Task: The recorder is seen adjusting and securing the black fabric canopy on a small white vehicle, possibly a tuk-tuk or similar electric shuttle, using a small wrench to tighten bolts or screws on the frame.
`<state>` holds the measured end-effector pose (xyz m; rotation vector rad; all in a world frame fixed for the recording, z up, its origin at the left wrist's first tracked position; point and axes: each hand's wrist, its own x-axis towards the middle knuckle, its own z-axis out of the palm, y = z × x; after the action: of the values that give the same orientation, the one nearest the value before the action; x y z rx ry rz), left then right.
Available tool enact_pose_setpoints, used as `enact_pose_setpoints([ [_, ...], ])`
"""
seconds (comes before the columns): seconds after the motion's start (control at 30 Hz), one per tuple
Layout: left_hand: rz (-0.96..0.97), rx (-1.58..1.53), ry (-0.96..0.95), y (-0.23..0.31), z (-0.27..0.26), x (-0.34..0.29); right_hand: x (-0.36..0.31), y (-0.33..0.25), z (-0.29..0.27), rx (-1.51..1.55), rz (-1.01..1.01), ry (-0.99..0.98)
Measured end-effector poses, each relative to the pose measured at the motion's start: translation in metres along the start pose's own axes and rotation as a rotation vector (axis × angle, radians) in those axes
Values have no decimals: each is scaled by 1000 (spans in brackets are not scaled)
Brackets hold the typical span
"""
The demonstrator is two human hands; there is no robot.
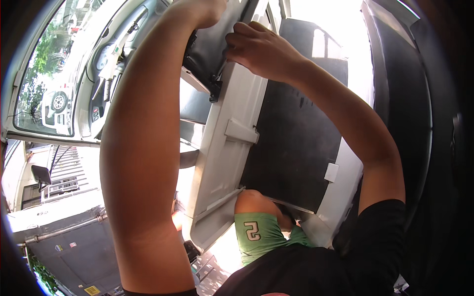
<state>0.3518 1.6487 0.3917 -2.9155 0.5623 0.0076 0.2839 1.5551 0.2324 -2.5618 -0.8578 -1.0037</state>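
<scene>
Both my arms are raised toward the top of the view, inside a vehicle. My left hand (210, 12) is partly cut off by the upper edge, its fingers curled in beside a black seat-like surface (219, 42). Lower and to the right, my right hand (259, 52) has its fingers bent and drawn together near the edge of a pale grey panel (222, 128). Whatever either hand pinches, if anything, is hidden. A black bracket-like piece (215, 89) sits on the panel below the hands.
Right of the panel lies a broad dark flat surface (296, 123). At left are the windshield (47, 74) and the dashboard (106, 61), with a white car (55, 106) outside. A side mirror (41, 175) and a grey wall (74, 261) appear lower left. My knee rests near the panel's lower end.
</scene>
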Motion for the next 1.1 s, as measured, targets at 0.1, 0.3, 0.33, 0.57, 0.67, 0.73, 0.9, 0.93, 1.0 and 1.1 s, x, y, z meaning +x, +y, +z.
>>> enact_pose_setpoints([
  [0.1, 24, -20, 10, 4, -2, -4, 6, -1, -7, -44, -49, -24],
  [0.3, 3, -64, 7, 7, -6, -14, 30, 22, 5, -18, -214, 113],
  [0.33, 3, -77, 9, 8, -7, -16, 30, 28, 6, 45, -140, 24],
  [0.57, -36, -22, -15, 12, -12, -16, 31, 20, 0, 95, -98, -26],
  [0.67, -76, -53, -42, 14, -14, -17, 33, 13, 1, 81, -120, 21],
  [0.73, -15, -75, -6, 8, -11, -18, 33, 19, 0, 93, -106, -1],
  [0.9, -22, -77, 1, 11, -7, -12, 17, 39, 23, 181, -14, -32],
  [0.93, -34, -64, 3, 12, -7, -10, 14, 43, 28, 184, -54, 27],
  [1.0, -37, -62, -7, 12, -9, -13, 19, 40, 26, 196, -97, 92],
  [1.1, -73, -47, -20, 7, -7, -7, 25, 38, 26, 137, -146, 109],
])
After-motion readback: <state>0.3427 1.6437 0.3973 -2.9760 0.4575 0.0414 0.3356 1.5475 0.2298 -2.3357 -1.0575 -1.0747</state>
